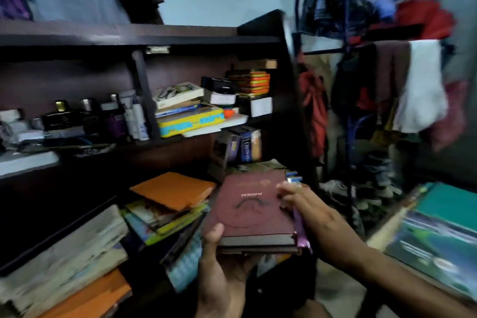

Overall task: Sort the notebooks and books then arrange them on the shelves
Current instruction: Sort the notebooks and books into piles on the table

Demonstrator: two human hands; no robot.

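Observation:
A maroon hardback book [251,205] marked "BUSINESS" is held level in front of a dark wooden shelf unit [144,39]. My left hand [219,261] grips it from below at the near edge, thumb on the cover. Straight fingers of my right hand [307,212] rest on its right edge and cover, beside a purple strip [302,230] that hangs at the book's side. An orange notebook [173,190] tops a loose pile of books [160,219] on the lower surface to the left. More books [189,117] lie stacked on the upper shelf, and a dictionary [246,146] stands below them.
Bottles and tubes [85,119] crowd the shelf's left half. Papers and an orange folder [64,261] lie bottom left. A clothes rack [374,80] hung with garments stands right of the shelf. Large green-blue books [438,237] lie at the right edge.

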